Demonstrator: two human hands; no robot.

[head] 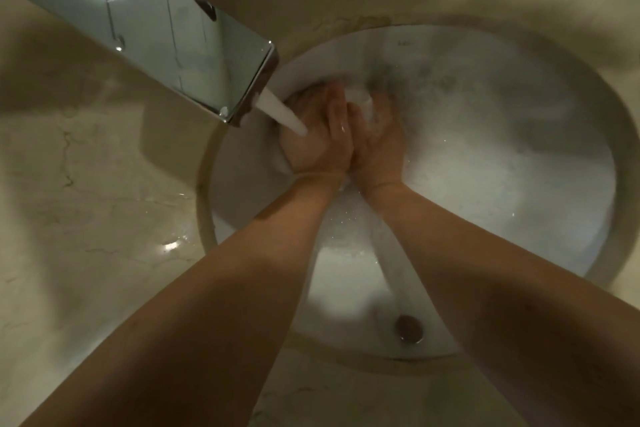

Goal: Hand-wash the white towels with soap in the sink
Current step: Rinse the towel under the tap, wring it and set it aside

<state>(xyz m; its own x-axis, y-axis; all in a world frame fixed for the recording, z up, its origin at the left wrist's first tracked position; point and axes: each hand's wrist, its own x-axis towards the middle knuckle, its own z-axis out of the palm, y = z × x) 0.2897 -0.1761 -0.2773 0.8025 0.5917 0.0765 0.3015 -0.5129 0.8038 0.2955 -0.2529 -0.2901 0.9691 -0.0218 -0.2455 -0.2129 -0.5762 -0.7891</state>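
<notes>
Both my hands are down in the round white sink (519,156), side by side under the tap. My left hand (315,135) lies on a white towel (360,99), and the stream of water (280,111) falls onto its back. My right hand (379,139) curls round a bunched, foamy part of the same towel. Most of the towel is hidden beneath my hands, and a wet strip of it shows below my left wrist. No soap bar is in view.
A flat chrome faucet spout (173,45) juts over the sink from the upper left. Beige marble counter (86,201) surrounds the basin. The metal drain (409,328) sits at the near side of the bowl, between my forearms.
</notes>
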